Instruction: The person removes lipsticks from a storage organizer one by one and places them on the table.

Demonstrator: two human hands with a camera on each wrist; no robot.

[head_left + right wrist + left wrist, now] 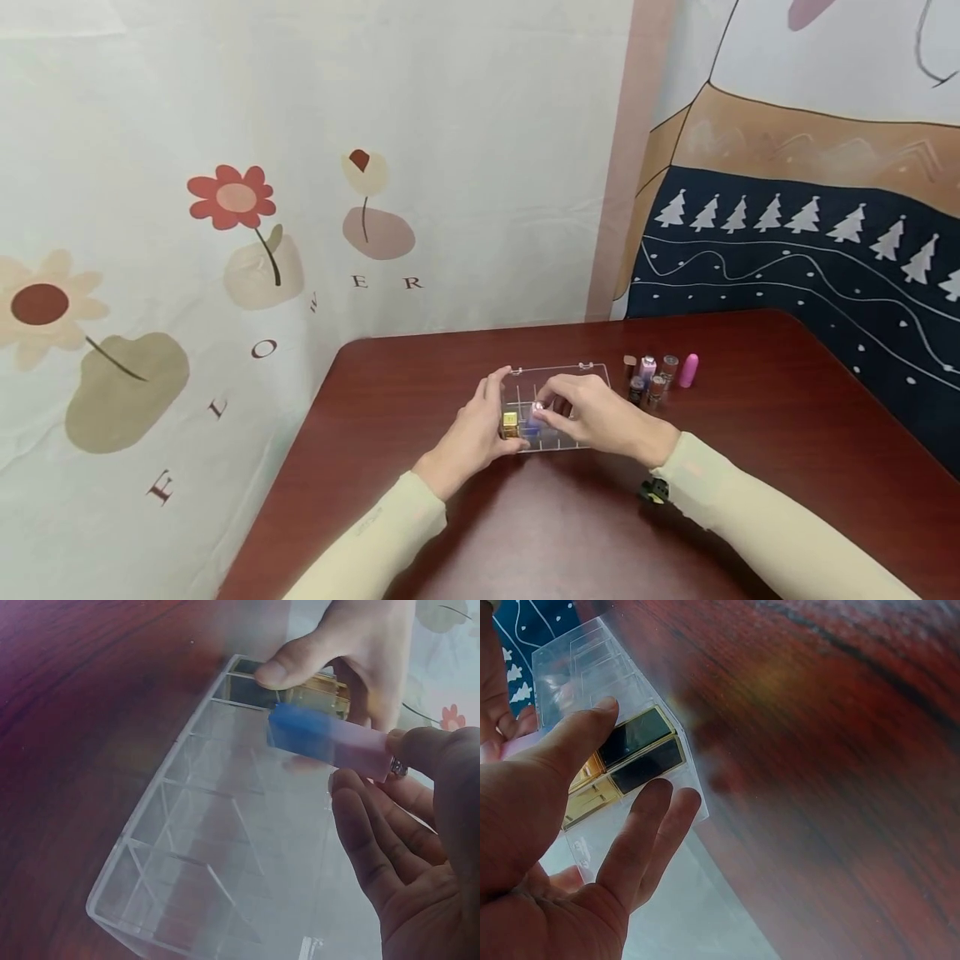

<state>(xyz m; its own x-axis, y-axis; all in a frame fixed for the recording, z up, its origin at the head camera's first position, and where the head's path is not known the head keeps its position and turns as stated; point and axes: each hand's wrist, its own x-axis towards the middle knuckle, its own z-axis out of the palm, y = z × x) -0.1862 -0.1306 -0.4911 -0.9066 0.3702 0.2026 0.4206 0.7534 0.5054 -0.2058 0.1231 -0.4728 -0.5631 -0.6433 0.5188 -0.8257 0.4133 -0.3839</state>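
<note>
A clear divided organizer box stands on the table ahead of me. My left hand grips its left end, thumb on one side and fingers on the other. Two lipsticks with gold and black casings sit side by side in the compartments at that end, partly behind the left thumb. Between thumb and fingers, my right hand pinches the pink end of a pink and blue lipstick tube. The tube's blue end points at the box, close to the gold lipsticks; whether it touches a divider I cannot tell.
Right of the box stands a group of several lipsticks, among them a pale pink one and a brown-capped one. A bright pink bullet-shaped tube stands just beyond them. Printed cloth hangs behind the dark red table.
</note>
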